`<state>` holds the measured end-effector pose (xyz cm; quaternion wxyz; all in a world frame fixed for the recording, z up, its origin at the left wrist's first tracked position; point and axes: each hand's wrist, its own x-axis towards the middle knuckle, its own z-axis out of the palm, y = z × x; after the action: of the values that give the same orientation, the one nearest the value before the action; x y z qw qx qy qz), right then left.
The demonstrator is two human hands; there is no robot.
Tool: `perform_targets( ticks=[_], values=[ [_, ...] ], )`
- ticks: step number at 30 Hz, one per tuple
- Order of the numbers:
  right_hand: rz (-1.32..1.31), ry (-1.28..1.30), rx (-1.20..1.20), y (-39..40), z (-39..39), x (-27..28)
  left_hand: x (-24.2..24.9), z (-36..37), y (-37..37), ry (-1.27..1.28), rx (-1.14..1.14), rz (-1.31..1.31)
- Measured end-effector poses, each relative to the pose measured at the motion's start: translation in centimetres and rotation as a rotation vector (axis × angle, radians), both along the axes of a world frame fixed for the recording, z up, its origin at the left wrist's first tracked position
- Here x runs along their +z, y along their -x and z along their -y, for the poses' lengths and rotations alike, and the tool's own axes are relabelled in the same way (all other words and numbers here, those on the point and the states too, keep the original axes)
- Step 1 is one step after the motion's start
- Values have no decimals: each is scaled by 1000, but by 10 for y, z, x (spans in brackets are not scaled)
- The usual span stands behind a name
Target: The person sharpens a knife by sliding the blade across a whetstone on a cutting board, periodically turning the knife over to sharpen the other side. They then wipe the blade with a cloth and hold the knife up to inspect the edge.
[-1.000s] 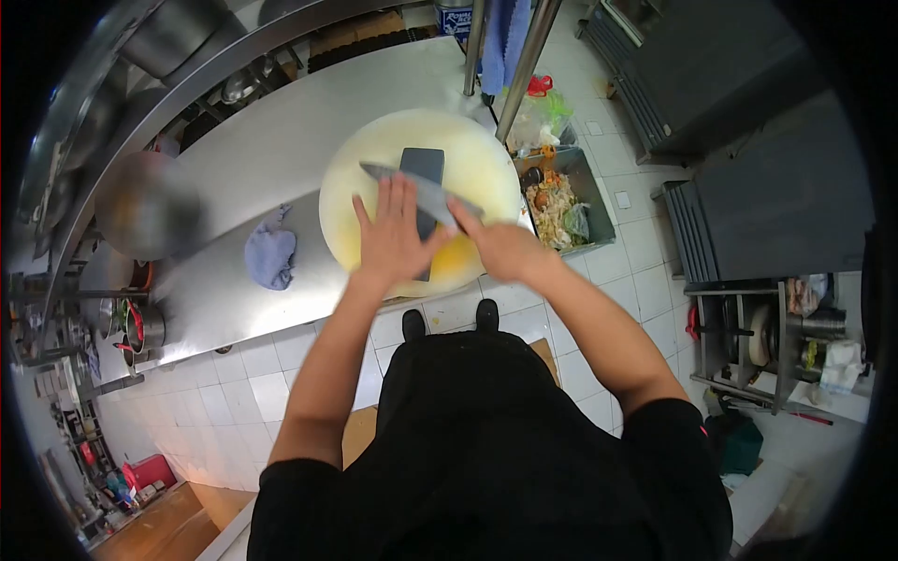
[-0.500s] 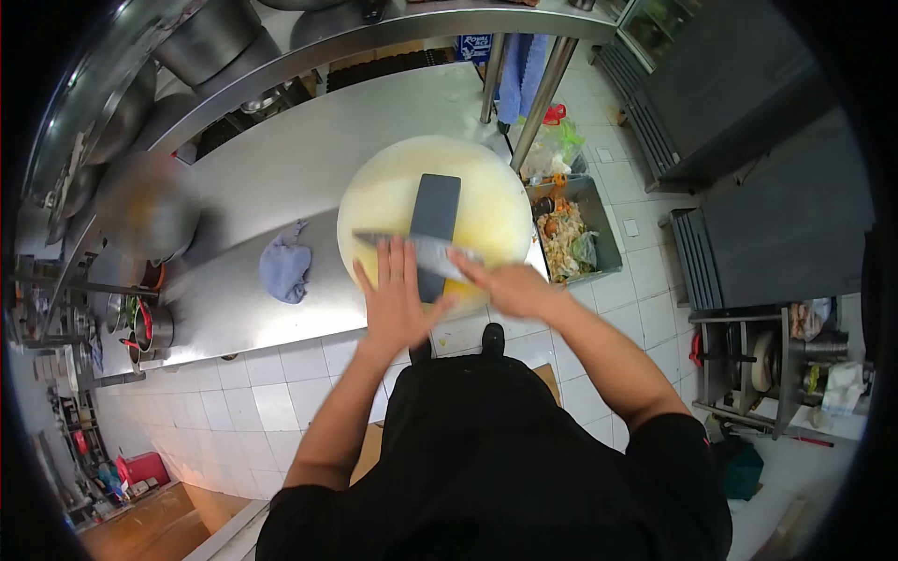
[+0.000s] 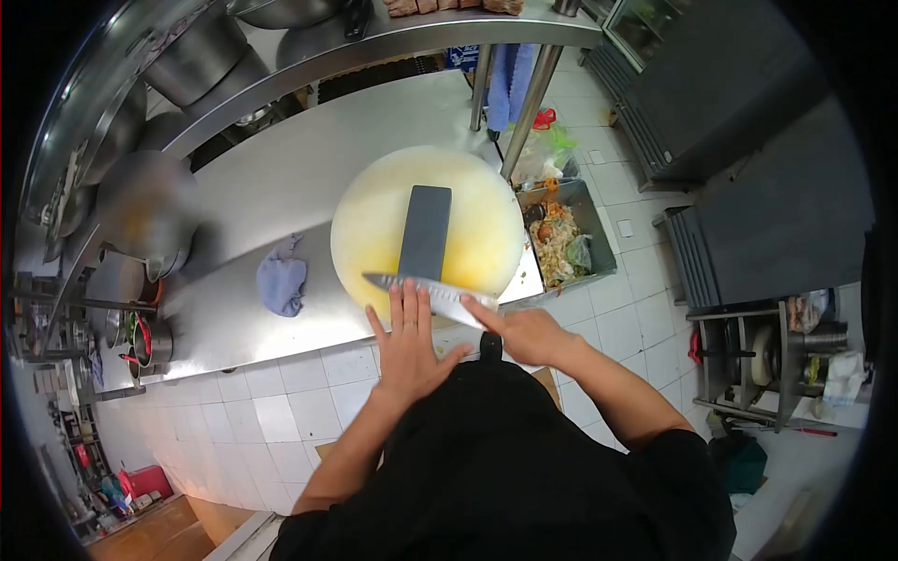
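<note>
A dark grey sharpening stone [image 3: 427, 229] lies lengthwise on a round, yellowish-white cutting board [image 3: 369, 220]. Across the near end of the stone rests a kitchen knife [image 3: 440, 295], its tip pointing left and its blade hiding that end. The knife's handle is in my right hand [image 3: 528, 335], with the index finger stretched along toward the blade. My left hand [image 3: 409, 351] is open, its straight fingertips pressed on the flat of the blade near the tip and the thumb spread out.
A blue cloth [image 3: 282, 278] is left of the board on the steel counter [image 3: 215, 323]. To the right, a bin [image 3: 603, 229] full of food scraps stands below board height. A steel shelf [image 3: 374, 44] with legs runs along the back. Pots [image 3: 152, 342] stand at the far left.
Both hands and the knife have moved toward my body, from the middle of the stone to its near end. My view has shifted slightly.
</note>
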<state>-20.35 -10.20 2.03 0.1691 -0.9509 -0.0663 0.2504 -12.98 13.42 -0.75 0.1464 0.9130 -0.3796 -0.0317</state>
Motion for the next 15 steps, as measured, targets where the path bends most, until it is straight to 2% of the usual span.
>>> perform_targets(
  ticks=[3, 5, 8, 11, 13, 15],
  values=[
    [40, 37, -122, -45, 24, 2, -9, 45, -68, -58, -29, 131],
    [131, 81, -159, -77, 39, 9, 0, 81, -112, -76, -1, 23],
    [182, 97, -200, -83, 47, 0, 14, 101, -123, -194, -18, 1],
    [36, 105, -176, -26, 30, 8, -12, 66, -69, -4, -105, 86],
    [30, 73, -132, 28, 15, 14, 2, 35, -11, 5, -143, 46],
    [6, 93, -152, 54, 9, 21, 5, 30, 13, 31, -161, 25]
  ],
)
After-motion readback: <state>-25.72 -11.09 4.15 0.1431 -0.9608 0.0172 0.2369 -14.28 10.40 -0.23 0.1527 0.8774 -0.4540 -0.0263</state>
